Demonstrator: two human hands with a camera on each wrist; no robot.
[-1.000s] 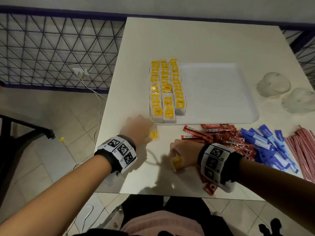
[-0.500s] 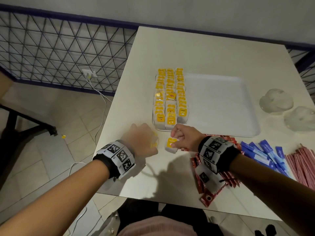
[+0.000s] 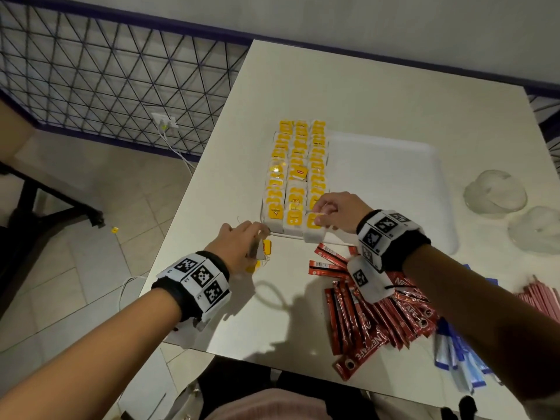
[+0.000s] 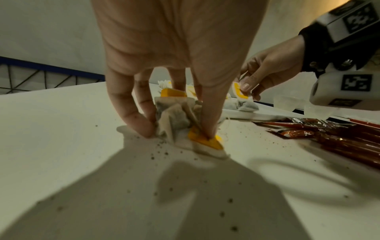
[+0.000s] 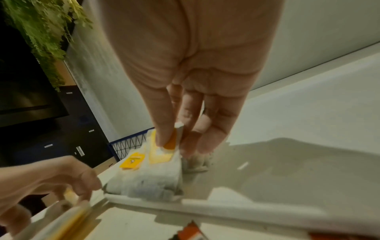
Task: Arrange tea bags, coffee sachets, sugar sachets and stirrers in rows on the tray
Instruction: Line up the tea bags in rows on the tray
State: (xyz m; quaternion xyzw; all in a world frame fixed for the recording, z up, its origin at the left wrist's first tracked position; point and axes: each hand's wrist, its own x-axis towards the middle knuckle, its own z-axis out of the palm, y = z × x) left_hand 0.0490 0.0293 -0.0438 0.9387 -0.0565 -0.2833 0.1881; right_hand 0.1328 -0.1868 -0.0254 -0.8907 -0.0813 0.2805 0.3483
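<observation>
From the head view, the tea-bag step is nearly done: the right hand point(image 3: 335, 212) pinches a tea bag point(image 3: 313, 228) at the near end of the third row on the tray point(image 3: 394, 189), while coffee sachets point(image 3: 372, 316) wait on the surface point(image 3: 378, 95). In the left wrist view, the left hand point(image 4: 172, 65) clamps fingers and thumb on the last loose tea bags point(image 4: 185, 129) beside the tray. The right wrist view shows thumb and fingers still closed on the bag's yellow tag, so next it must be let go squarely.
</observation>
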